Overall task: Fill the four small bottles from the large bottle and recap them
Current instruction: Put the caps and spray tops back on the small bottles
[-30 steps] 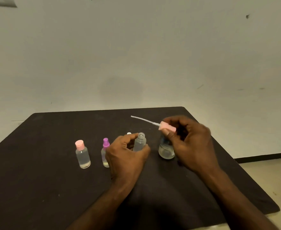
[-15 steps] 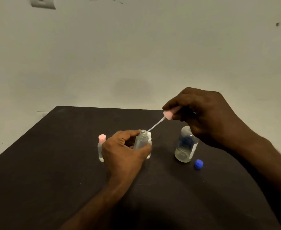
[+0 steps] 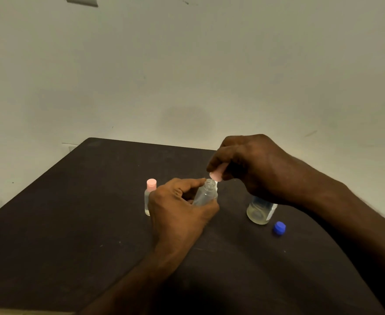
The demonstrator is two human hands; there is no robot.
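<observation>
My left hand [image 3: 178,214] grips a small clear bottle [image 3: 206,193] with an open neck, tilted slightly to the right on the dark table [image 3: 73,223]. My right hand [image 3: 255,169] pinches a pink spray cap [image 3: 216,176] right at the bottle's mouth, with its white tube down inside the neck. A small bottle with a pink cap [image 3: 150,194] stands just left of my left hand. The large clear bottle [image 3: 261,211], uncapped and holding a little liquid, stands under my right wrist. Its blue cap [image 3: 279,228] lies beside it. The other small bottles are hidden behind my left hand.
A plain pale wall rises right behind the table's far edge [image 3: 153,143]. A wall plate [image 3: 81,0] shows at the top left. The table's left edge runs diagonally toward the lower left.
My right hand has lowered the pink spray cap from above the bottle down to its mouth, sliding the tube into the neck. The view has shifted left and closer.
</observation>
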